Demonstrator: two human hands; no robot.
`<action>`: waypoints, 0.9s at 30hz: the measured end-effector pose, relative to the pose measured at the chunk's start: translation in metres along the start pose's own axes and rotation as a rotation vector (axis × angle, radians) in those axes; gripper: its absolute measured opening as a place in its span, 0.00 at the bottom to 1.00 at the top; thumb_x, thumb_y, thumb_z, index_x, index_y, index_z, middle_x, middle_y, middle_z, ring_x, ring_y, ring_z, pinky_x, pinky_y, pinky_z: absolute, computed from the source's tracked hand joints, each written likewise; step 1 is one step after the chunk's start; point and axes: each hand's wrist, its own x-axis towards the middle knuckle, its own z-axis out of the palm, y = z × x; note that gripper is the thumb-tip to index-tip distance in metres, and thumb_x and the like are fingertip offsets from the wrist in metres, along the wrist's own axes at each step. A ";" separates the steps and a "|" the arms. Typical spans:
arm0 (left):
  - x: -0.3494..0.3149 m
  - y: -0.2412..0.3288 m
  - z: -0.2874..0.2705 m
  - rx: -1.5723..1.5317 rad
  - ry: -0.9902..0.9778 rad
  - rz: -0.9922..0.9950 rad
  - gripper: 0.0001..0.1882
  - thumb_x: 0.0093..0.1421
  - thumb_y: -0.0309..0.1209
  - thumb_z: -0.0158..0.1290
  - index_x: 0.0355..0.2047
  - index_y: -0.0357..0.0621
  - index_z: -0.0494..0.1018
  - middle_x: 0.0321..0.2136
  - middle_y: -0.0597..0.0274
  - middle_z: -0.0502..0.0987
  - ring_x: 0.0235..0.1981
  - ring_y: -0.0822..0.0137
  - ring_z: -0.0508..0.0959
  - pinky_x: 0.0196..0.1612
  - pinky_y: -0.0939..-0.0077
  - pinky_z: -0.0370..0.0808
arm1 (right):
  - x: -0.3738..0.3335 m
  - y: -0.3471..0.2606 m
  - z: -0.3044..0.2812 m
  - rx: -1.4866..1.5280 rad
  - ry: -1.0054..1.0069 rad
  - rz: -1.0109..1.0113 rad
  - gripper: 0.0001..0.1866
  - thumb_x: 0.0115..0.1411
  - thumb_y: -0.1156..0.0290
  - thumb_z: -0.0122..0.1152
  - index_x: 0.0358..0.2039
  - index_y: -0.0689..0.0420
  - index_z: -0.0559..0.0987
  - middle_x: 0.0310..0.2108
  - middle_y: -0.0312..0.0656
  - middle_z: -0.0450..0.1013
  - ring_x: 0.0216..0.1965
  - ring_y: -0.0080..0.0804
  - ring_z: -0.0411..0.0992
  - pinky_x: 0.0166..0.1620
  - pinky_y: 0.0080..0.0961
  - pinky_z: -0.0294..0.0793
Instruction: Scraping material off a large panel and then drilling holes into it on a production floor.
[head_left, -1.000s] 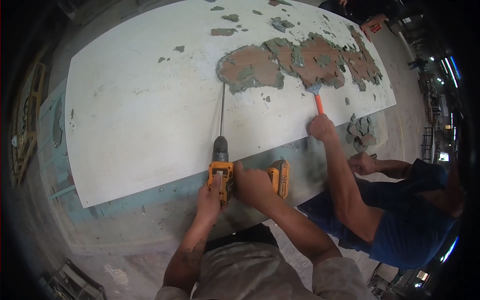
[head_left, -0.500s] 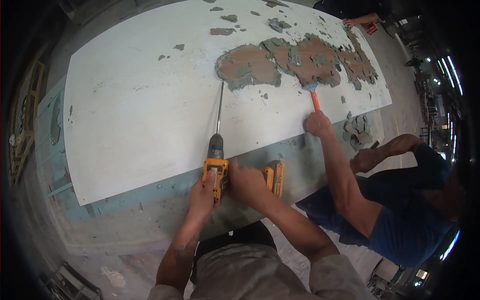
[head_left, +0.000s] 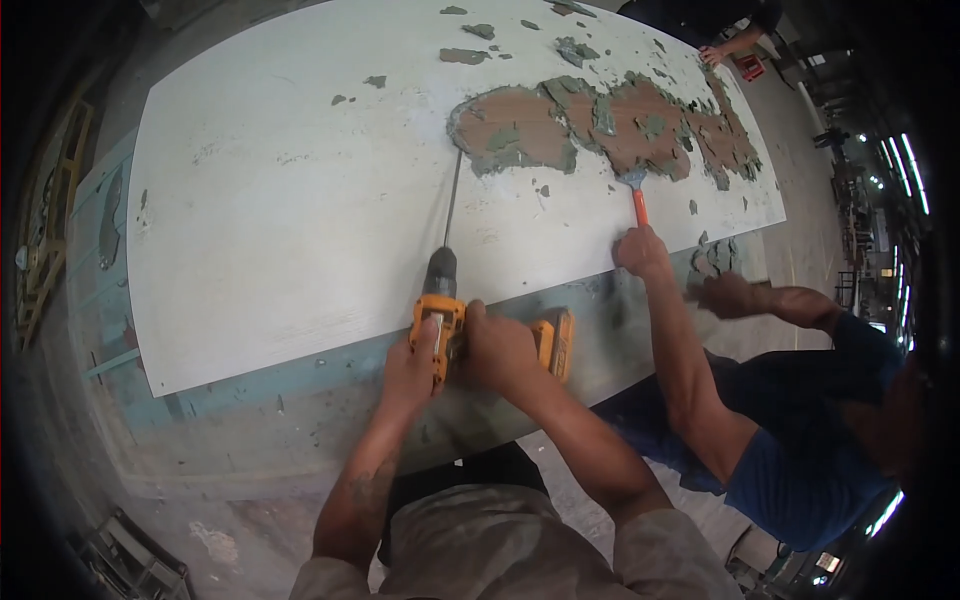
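Yellow-black drill (head_left: 445, 300), white board (head_left: 300, 200), brown patches (head_left: 600, 120).

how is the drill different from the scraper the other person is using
The drill is yellow and black, held in both hands, left and right; the scraper has an orange handle, held in one co-worker's hand. The drill's long thin bit contrasts with the scraper's short flat blade. Both reach the panel's bare patch.

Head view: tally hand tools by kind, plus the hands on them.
Cordless drill, yellow and black, with a long bit: 1
Scraper with orange handle: 1
Hands on the drill, left hand and right hand: 2
Co-worker's hand on the scraper: 1
Total: 2 tools, 3 hands
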 end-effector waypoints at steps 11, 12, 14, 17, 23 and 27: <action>0.005 0.024 0.008 -0.011 0.003 -0.002 0.29 0.72 0.57 0.48 0.41 0.39 0.76 0.21 0.66 0.73 0.15 0.75 0.70 0.15 0.78 0.65 | 0.014 -0.002 -0.025 -0.021 -0.011 0.009 0.25 0.49 0.66 0.71 0.42 0.63 0.69 0.30 0.56 0.80 0.36 0.58 0.81 0.40 0.50 0.80; 0.008 0.030 0.007 0.036 0.005 -0.024 0.29 0.72 0.57 0.48 0.41 0.40 0.76 0.22 0.66 0.74 0.15 0.75 0.69 0.14 0.79 0.64 | 0.017 -0.003 -0.027 -0.029 -0.001 -0.023 0.24 0.49 0.66 0.71 0.41 0.63 0.69 0.30 0.56 0.80 0.36 0.58 0.81 0.40 0.50 0.80; 0.011 0.026 0.009 0.004 0.037 -0.028 0.29 0.72 0.58 0.47 0.39 0.39 0.75 0.20 0.66 0.73 0.14 0.76 0.69 0.14 0.79 0.64 | 0.019 0.000 -0.016 -0.011 0.011 0.004 0.24 0.49 0.67 0.71 0.41 0.63 0.69 0.30 0.56 0.80 0.36 0.58 0.81 0.40 0.50 0.80; 0.006 0.028 0.003 0.085 0.026 0.015 0.28 0.72 0.55 0.49 0.39 0.37 0.76 0.19 0.66 0.73 0.13 0.74 0.71 0.15 0.78 0.67 | 0.014 -0.003 -0.011 0.013 0.027 0.048 0.24 0.48 0.67 0.71 0.41 0.62 0.69 0.30 0.56 0.80 0.36 0.58 0.81 0.41 0.50 0.80; -0.003 0.035 -0.010 -0.003 -0.033 0.010 0.29 0.71 0.55 0.50 0.38 0.36 0.76 0.19 0.65 0.73 0.14 0.74 0.71 0.16 0.78 0.69 | 0.009 -0.023 -0.026 -0.010 -0.012 0.055 0.24 0.48 0.67 0.71 0.41 0.62 0.69 0.30 0.56 0.80 0.37 0.58 0.81 0.42 0.50 0.80; 0.009 0.030 -0.010 0.083 0.008 0.077 0.29 0.71 0.55 0.50 0.37 0.35 0.77 0.20 0.63 0.74 0.14 0.72 0.73 0.17 0.77 0.69 | 0.015 -0.021 -0.017 0.025 -0.002 0.061 0.26 0.47 0.66 0.72 0.43 0.61 0.69 0.31 0.56 0.80 0.38 0.60 0.80 0.42 0.50 0.80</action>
